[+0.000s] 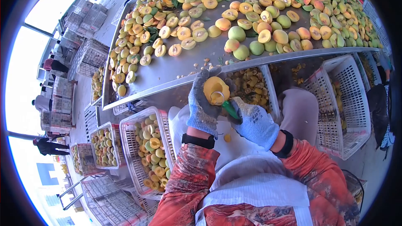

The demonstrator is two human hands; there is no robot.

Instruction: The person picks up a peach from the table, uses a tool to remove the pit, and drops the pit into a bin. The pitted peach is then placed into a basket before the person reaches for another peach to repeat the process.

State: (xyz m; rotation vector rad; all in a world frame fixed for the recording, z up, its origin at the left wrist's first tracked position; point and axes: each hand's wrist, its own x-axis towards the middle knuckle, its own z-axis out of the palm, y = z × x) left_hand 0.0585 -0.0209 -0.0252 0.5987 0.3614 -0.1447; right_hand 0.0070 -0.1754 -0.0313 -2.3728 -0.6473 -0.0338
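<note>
Left hand (pixel 197 105), gloved, is cupped round a fruit half (pixel 223 84), just off the table (pixel 157 71)'s near edge, above the lap. Cut face is turned to the wearer, presumably so the hollow is in sight and reachable.

Right hand (pixel 256 121), gloved, is closed on the green handle (pixel 230 110); its metal loop (pixel 217 96) is at the hollow. Grip well back on the handle probably keeps fingers off the loop.

Fruit (pixel 200 34) is heaped on the far part of the table, many cut faces up; a few pits (pixel 206 60) lie by its near edge. Scrap crate (pixel 269 91) sits below that edge, close under the hands, likely to catch droppings. Side crate (pixel 128 140), left of it on the near side of the table, has halves in it, within easy reach, I'd judge.
</note>
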